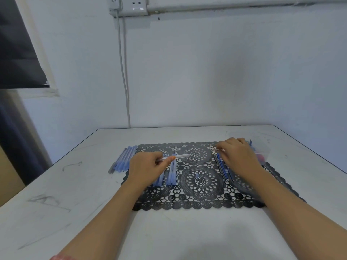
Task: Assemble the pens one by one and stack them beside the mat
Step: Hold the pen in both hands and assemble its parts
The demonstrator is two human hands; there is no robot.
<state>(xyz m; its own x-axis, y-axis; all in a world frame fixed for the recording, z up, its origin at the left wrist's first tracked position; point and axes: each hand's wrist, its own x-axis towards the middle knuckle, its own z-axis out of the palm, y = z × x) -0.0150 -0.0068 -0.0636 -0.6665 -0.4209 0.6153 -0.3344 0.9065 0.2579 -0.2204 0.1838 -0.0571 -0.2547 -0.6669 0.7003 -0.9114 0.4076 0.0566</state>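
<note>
Gripping clear barrel (178,157), left hand (146,166) | right hand (237,155) pinching refill (217,150) | over mat (199,205)

Soft, cool, bluish light filled the room evenly, without hard glare. A broad faint shadow lay on the near desk (187,241). The dark curtain (16,44) at upper left lost all detail. The picture was soft throughout; the right hand (238,154) and the refills (222,169) beside it were smeared. The wide lens splayed the desk's edges and bowed the wall pipe (244,5).
</note>
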